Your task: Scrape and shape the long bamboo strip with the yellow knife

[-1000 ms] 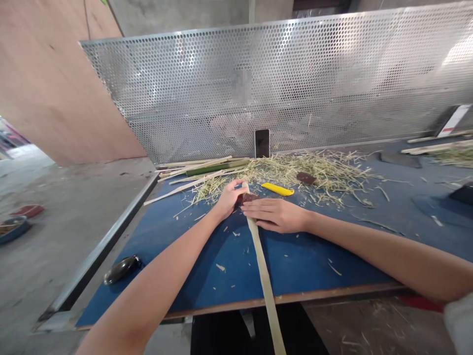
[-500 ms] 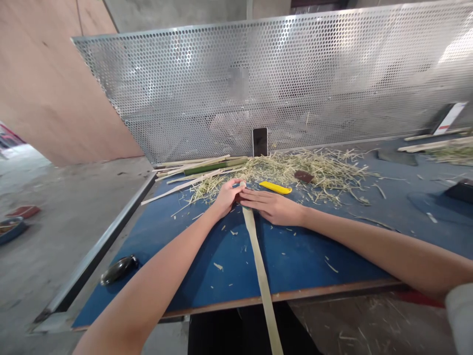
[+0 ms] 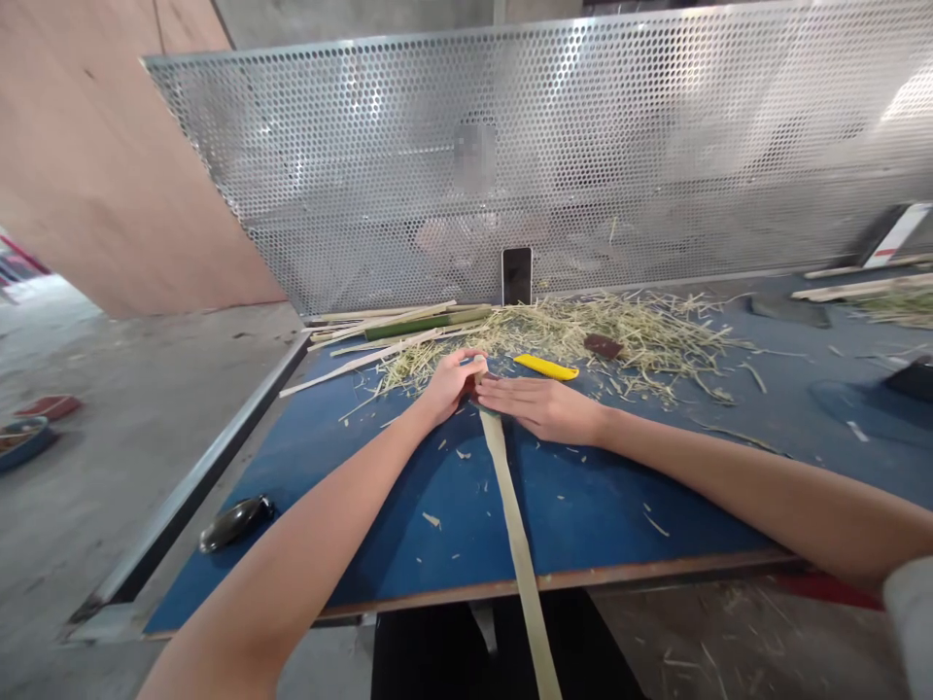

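A long pale bamboo strip [image 3: 514, 530] runs from the blue tabletop [image 3: 583, 506] towards me and past its front edge. My left hand [image 3: 448, 382] is closed around the strip's far end. My right hand [image 3: 543, 405] lies flat with fingers stretched out, pressing on a small dark reddish-brown piece [image 3: 475, 387] that rests on the strip beside my left hand. Only a sliver of that piece shows between the two hands.
A yellow tool [image 3: 546, 367] and another dark brown piece [image 3: 603, 345] lie just beyond my hands in a heap of bamboo shavings [image 3: 619, 335]. Bamboo sticks [image 3: 408, 326] lie at the back left. A phone [image 3: 516, 275] leans on the perforated metal screen [image 3: 583, 156]. A dark oval object [image 3: 237, 520] sits at the near left.
My right hand has slid along the strip, away from me, and now meets the left hand; the brown piece under it is mostly covered. The left hand has kept its grip.
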`<state>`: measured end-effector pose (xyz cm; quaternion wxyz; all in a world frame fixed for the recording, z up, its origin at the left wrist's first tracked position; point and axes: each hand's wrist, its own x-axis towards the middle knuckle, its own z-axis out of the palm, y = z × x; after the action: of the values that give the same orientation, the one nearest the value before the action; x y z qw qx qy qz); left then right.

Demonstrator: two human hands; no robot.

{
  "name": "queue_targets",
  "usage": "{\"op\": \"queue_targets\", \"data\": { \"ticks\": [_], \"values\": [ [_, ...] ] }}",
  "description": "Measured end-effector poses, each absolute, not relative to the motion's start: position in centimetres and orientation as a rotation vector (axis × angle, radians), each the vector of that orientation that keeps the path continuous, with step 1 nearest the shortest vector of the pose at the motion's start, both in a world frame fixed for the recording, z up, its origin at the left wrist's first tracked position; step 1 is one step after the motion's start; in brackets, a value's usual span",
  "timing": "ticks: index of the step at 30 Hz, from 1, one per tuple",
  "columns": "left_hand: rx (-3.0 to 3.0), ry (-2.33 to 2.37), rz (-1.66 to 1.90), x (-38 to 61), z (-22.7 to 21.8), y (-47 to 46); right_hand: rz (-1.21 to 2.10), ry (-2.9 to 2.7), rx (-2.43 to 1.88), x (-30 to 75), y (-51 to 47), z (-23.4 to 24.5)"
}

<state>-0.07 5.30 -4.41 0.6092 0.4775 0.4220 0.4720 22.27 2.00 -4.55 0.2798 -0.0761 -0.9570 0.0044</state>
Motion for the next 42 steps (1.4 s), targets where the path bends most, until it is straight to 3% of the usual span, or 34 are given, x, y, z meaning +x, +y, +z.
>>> {"op": "queue_targets", "data": {
  "ticks": [6, 11, 17, 23, 28, 34, 39, 42],
  "values": [
    [1.135, 0.965, 1.044, -0.2, -4.1, 5.2, 0.218, -2.732, 0.149, 22.5, 1.5, -3.9],
    [1.124, 0.963, 1.071, -0.2, -4.2, 5.4, 0.122, -2.595, -0.093, 22.5, 2.0, -4.7],
    [1.098, 0.975, 1.076, -0.5, -4.4, 5.7, 0.271, -2.714, 0.184, 22.0, 1.0, -4.0],
    [1.091, 0.965, 1.105, -0.4, -4.4, 5.7, 0.168, -2.581, -0.128, 22.4, 2.3, -4.7],
    [1.125, 0.972, 1.062, -0.3, -4.5, 5.7, 0.265, -2.720, 0.164, 22.4, 1.7, -4.2],
    [1.119, 0.988, 1.101, -0.3, -4.5, 5.7, 0.158, -2.584, -0.145, 22.5, 2.3, -4.7],
    [1.145, 0.985, 1.060, -0.3, -4.5, 5.6, 0.294, -2.687, 0.145, 22.3, 1.4, -4.0],
    [1.151, 0.993, 1.081, -0.3, -4.6, 5.8, 0.296, -2.663, 0.079, 22.4, 1.8, -4.0]
  ]
}}
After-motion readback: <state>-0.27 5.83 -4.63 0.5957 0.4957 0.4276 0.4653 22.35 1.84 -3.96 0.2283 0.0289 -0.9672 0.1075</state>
